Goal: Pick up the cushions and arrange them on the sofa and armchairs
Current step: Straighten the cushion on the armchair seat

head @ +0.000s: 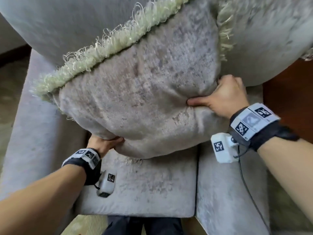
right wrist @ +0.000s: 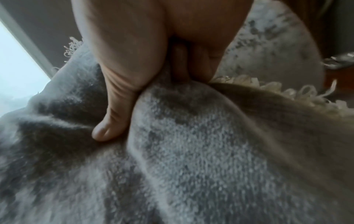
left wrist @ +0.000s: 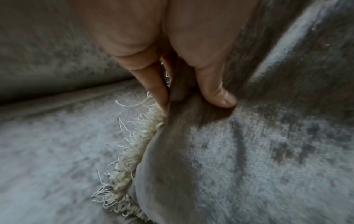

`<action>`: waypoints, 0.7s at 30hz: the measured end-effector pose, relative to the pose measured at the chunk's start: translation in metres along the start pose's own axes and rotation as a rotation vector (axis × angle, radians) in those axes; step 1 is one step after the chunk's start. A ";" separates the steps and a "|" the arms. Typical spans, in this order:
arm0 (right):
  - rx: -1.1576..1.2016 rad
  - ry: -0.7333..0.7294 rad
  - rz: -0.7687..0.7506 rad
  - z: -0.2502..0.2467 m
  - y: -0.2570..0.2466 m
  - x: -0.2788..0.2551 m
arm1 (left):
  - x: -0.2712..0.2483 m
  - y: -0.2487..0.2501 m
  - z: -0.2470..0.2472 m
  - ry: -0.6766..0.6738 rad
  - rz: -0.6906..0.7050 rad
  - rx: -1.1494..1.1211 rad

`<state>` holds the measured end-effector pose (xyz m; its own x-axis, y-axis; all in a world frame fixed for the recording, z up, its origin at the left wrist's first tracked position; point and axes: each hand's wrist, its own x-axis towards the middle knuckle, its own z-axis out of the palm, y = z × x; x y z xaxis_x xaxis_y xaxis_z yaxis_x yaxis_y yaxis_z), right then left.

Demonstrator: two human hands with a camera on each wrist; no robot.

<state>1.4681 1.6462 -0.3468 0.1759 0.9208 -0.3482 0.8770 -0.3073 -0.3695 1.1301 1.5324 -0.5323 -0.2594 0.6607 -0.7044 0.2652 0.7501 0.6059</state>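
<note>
A large grey velvet cushion (head: 138, 95) with a cream fringe (head: 105, 48) fills the head view, tilted over the seat (head: 152, 189) of a grey armchair. My left hand (head: 105, 143) grips its lower left corner; in the left wrist view the cushion (left wrist: 220, 159) is pinched between thumb and fingers (left wrist: 218, 94) beside the fringe (left wrist: 130, 154). My right hand (head: 218, 97) grips the cushion's right edge, thumb pressed into the fabric. The right wrist view shows the thumb (right wrist: 113, 121) sunk into the cushion (right wrist: 191, 151) and the other fingers curled behind its edge.
The armchair's left armrest (head: 35, 133) and right armrest (head: 225, 200) flank the seat. Its rounded backrest (head: 67, 22) rises behind the cushion. A dark wooden surface (head: 288, 92) lies at the right, and carpet (head: 10, 92) at the left. My dark trouser legs (head: 144, 226) stand at the seat's front.
</note>
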 end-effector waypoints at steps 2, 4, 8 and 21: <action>-0.042 0.023 -0.051 -0.006 -0.012 0.011 | 0.012 -0.011 0.014 0.000 -0.047 -0.084; -0.087 0.038 -0.084 -0.004 -0.021 0.024 | 0.019 -0.017 0.031 -0.040 -0.059 -0.146; -0.214 0.005 -0.108 0.004 -0.025 0.047 | 0.027 -0.020 0.066 -0.038 -0.128 -0.182; -0.094 0.106 -0.100 0.017 -0.005 0.023 | 0.015 0.014 0.041 0.016 -0.290 -0.180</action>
<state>1.4603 1.6645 -0.3674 0.1279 0.9673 -0.2189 0.9294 -0.1939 -0.3139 1.1684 1.5523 -0.5497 -0.3154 0.4185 -0.8517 0.0109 0.8991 0.4377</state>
